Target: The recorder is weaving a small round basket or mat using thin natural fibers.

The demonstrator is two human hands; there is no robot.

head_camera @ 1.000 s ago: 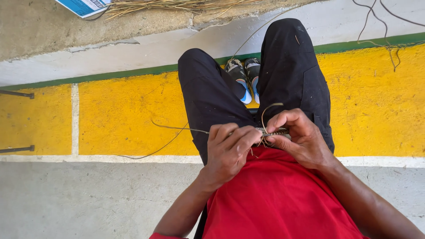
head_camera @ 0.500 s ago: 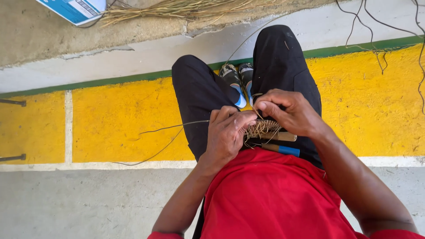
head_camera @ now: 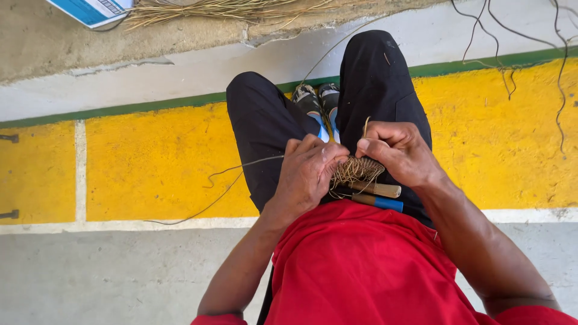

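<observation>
I sit on a step in black trousers and a red shirt. A small woven piece of tan fibre [head_camera: 356, 171] rests on my lap between both hands. My left hand [head_camera: 308, 174] grips its left side, fingers curled over it. My right hand [head_camera: 394, 151] pinches a fibre strand at the top right of the weave. A long thin strand [head_camera: 229, 180] trails left from my left hand across the yellow ledge. Under the weave lie two tool handles, one pale wood [head_camera: 376, 188] and one blue-ended [head_camera: 379, 202].
A yellow painted ledge [head_camera: 156, 162] with a green stripe runs across below my knees. My shoes [head_camera: 317, 101] rest on the pale ground beyond. A bundle of dry straw [head_camera: 223, 9] and a blue-white package [head_camera: 90, 9] lie at the top. Dark wires [head_camera: 512, 54] hang at the right.
The woven piece has come into fuller view as my right hand lifted above it. Both hands shifted slightly toward the knees, and the tool handles on my lap now show.
</observation>
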